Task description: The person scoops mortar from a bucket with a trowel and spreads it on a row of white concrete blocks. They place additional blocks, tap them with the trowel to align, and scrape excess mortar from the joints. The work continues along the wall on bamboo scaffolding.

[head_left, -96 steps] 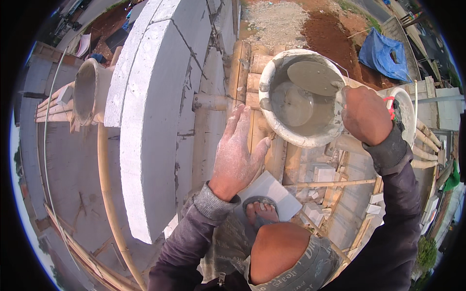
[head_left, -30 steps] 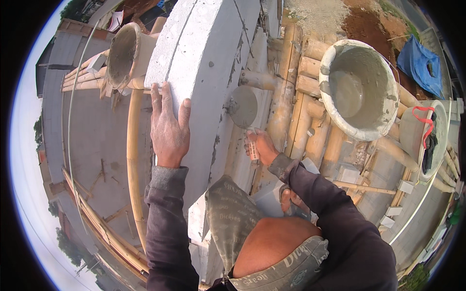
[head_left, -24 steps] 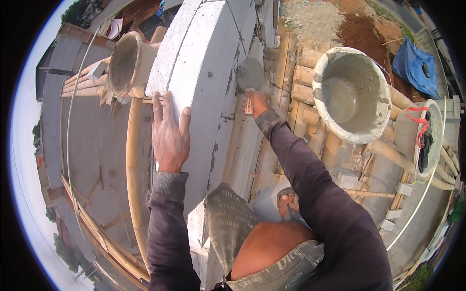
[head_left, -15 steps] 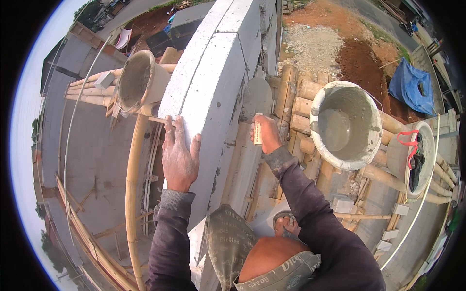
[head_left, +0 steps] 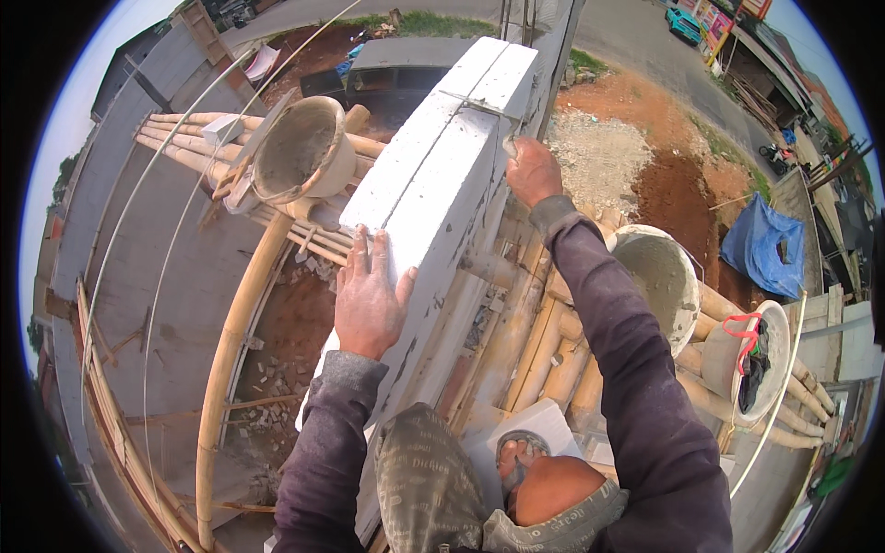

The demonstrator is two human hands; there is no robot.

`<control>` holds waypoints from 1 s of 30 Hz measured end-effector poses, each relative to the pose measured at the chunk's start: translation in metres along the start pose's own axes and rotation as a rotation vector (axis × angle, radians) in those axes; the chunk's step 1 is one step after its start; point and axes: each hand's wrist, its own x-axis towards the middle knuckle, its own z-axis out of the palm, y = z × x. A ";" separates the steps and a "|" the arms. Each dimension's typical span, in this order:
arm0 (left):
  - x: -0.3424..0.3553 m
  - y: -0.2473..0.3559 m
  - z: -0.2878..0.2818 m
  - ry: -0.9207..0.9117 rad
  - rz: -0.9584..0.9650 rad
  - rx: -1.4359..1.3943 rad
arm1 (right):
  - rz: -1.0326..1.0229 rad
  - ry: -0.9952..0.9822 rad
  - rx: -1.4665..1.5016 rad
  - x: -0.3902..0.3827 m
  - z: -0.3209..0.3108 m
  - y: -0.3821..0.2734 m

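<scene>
The left hand (head_left: 371,304) lies with fingers spread on the long, white, boxy block wall (head_left: 438,192), gripping nothing. Ahead of those fingers, the right hand (head_left: 535,172) looks bent beside the wall; I can't tell its grip. Perhaps it's working that side; next needs steady fingers.

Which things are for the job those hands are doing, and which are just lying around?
In the job:
left hand, touching the white block wall
closed right hand, beside the wall
grey-smeared bucket, right of the wall

Just around:
blue tarp
teal car
</scene>
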 end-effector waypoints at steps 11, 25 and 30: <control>0.000 0.001 -0.002 0.016 -0.004 -0.038 | -0.160 -0.144 -0.096 -0.059 0.009 -0.001; -0.002 0.002 0.000 0.058 -0.009 -0.031 | -0.106 -0.214 -0.147 -0.046 0.015 -0.015; 0.000 -0.001 -0.001 0.037 -0.020 -0.078 | -0.032 -0.314 0.162 -0.116 -0.033 -0.071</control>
